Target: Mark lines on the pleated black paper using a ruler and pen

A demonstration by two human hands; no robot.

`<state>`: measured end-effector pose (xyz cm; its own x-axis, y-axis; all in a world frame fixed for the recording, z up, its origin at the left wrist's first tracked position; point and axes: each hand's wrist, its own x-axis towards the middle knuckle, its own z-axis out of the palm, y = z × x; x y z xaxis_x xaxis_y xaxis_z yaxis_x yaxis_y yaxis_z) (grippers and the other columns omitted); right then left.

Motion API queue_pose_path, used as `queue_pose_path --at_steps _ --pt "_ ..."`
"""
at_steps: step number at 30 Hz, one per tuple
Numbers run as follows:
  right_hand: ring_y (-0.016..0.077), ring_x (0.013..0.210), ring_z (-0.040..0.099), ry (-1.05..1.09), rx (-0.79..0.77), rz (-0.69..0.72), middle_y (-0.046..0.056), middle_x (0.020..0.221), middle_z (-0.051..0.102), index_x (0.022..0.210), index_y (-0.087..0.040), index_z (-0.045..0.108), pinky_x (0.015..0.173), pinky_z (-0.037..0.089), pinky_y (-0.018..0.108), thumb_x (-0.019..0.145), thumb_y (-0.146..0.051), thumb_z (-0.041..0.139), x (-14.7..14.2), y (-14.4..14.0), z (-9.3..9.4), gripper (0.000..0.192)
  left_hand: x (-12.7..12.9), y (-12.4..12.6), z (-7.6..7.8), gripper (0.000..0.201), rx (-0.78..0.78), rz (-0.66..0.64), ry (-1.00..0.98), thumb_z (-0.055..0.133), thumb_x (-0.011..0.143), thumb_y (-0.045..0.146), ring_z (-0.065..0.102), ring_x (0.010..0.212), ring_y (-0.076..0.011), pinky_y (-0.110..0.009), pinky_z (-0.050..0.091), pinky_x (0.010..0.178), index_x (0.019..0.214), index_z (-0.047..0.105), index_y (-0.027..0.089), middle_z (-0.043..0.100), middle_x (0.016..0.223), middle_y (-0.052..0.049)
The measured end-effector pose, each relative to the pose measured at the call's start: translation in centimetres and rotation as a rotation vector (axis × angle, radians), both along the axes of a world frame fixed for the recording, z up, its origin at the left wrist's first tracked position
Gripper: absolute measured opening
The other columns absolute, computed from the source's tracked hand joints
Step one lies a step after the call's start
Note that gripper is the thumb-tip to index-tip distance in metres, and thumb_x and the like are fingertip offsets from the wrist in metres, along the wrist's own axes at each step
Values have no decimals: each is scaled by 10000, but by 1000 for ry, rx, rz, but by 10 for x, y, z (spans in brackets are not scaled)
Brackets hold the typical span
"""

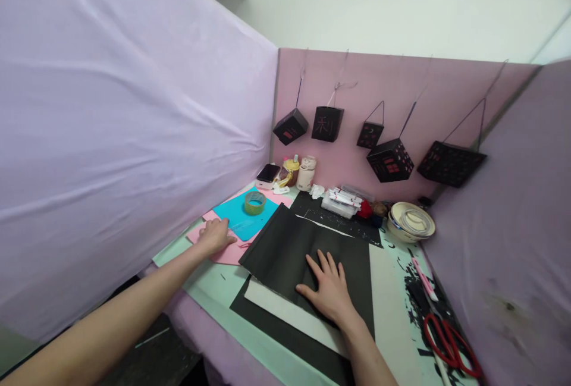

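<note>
Soft, even daylight fills the scene, brightest on the white wall at the top and on the lilac cloth at the left. Shadows are faint; only a thin one lies under the right hand on the black paper. No glare shows. The wide lens bends the partition edges and stretches the left forearm near the lower corner. Focus is fair, though the far clutter reads slightly soft.

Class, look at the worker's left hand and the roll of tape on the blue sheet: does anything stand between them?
Nothing visible does. The left hand rests on the pink paper, and only flat blue sheet lies between it and the tape roll. The right hand presses on the black paper, off to the side.
</note>
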<state>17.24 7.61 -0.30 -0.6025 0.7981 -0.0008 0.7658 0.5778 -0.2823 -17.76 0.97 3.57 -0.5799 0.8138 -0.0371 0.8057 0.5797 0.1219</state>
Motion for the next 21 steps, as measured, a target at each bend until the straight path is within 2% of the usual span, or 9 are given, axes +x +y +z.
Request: queue_pose_path --at_steps 4,7,11,13,17,21 --pt "319 1472 108 7 -11 -3 57 1596 200 1472 -339 330 1160 89 545 791 -705 503 4 -3 3 792 3 5 -1 414 -42 50 -33 626 760 449 485 1154 -382 -407 434 830 1032 589 139 555 1184 -202" --pt "321 1471 108 1 -6 -3 56 1596 200 1474 -331 330 1158 83 551 800 -703 493 6 -5 2 787 8 6 1 431 -33 74 -35 615 777 425 478 1169 -371 -371 435 819 1082 555 125 516 1228 -212" --pt "313 1475 93 -5 -10 -11 42 1599 191 1473 -336 331 1161 71 541 802 -705 484 6 -3 -1 780 14 6 2 465 -18 83 -59 602 803 366 611 990 -276 -297 445 740 1186 483 130 502 1259 -199" --pt "297 1478 85 -4 -16 -21 34 1600 187 1473 -345 329 1166 60 523 799 -702 490 6 -3 -2 779 14 7 2 459 -26 79 -82 621 793 337 643 903 -245 -277 446 696 1180 480 134 560 1197 -179" --pt "282 1480 83 12 -16 -19 29 1601 185 1468 -351 338 1169 49 501 797 -693 501 7 -3 -3 770 15 7 3 365 -29 49 -102 627 793 297 632 975 -273 -283 451 735 1105 523 139 649 1030 -140" --pt "285 1479 83 13 -24 -23 34 1599 192 1471 -353 330 1166 45 506 796 -692 503 8 -4 -3 774 24 5 4 351 3 78 -86 611 789 248 594 1064 -356 -360 460 790 1102 532 110 554 1190 -238"
